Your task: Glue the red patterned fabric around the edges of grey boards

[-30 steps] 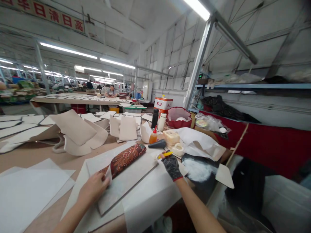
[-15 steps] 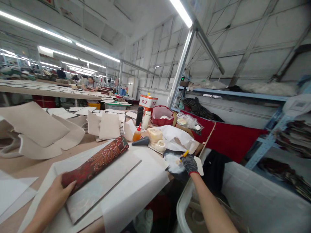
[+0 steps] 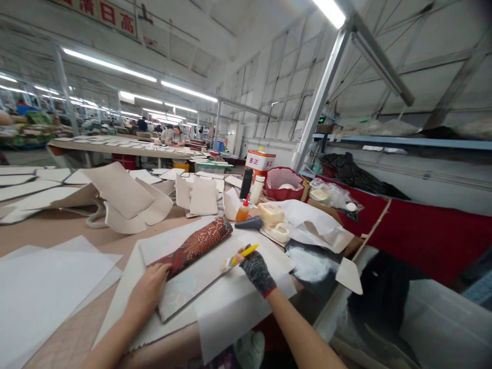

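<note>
My left hand [image 3: 151, 287], bare, is closed on the near end of a dark red, flower-patterned roll of fabric [image 3: 200, 243]. The roll lies along the far edge of a pale flat panel [image 3: 192, 282], which rests on white sheets. In a grey fingerless glove with a red cuff, my right hand [image 3: 257, 269] grips a yellow-handled brush [image 3: 234, 261]. Its whitish bristles are at the panel's near edge; whether they touch it I cannot tell. Right of that hand, white paste [image 3: 313, 264] is smeared on a black sheet.
Behind the roll stand a glue bottle [image 3: 243, 210], a black flask [image 3: 246, 183], a white bottle [image 3: 258, 189] and a tape roll [image 3: 282, 233]. Beige cut pieces [image 3: 130, 197] lie at the left. A large pale bin [image 3: 442, 312] stands at right. A person [image 3: 177, 137] sits far back.
My right hand has brought the brush leftward from the white paste to the panel's edge. My left hand still holds the fabric roll. The camera view has turned left.
</note>
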{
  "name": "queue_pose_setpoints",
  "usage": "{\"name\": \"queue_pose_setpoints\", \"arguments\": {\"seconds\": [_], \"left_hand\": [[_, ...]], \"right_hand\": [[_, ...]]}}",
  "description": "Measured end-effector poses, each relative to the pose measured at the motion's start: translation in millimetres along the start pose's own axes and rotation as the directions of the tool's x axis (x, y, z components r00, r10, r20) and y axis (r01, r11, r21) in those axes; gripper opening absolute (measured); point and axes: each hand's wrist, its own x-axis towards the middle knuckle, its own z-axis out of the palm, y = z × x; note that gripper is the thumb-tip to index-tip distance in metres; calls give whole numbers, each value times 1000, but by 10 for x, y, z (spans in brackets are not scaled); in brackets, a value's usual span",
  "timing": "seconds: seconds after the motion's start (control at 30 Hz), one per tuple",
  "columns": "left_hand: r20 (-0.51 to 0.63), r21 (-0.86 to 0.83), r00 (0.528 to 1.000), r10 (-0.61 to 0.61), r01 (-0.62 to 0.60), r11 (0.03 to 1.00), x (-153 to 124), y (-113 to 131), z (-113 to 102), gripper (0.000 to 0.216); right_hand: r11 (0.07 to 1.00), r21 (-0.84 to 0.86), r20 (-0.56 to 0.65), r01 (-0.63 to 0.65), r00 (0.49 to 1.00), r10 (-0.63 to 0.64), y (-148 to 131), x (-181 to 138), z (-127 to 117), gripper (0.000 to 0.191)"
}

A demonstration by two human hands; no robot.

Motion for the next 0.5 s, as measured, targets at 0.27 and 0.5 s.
{"name": "queue_pose_setpoints", "arguments": {"seconds": [0.27, 0.5], "left_hand": [[-92, -2, 996, -9, 9, 1000, -90, 68, 19, 27], [-102, 25, 994, 27, -24, 999, -127, 69, -15, 21]], "right_hand": [[964, -263, -227, -45, 974, -17, 361, 544, -491, 38], [965, -261, -253, -33, 967, -35, 81, 372, -366, 38]]}}
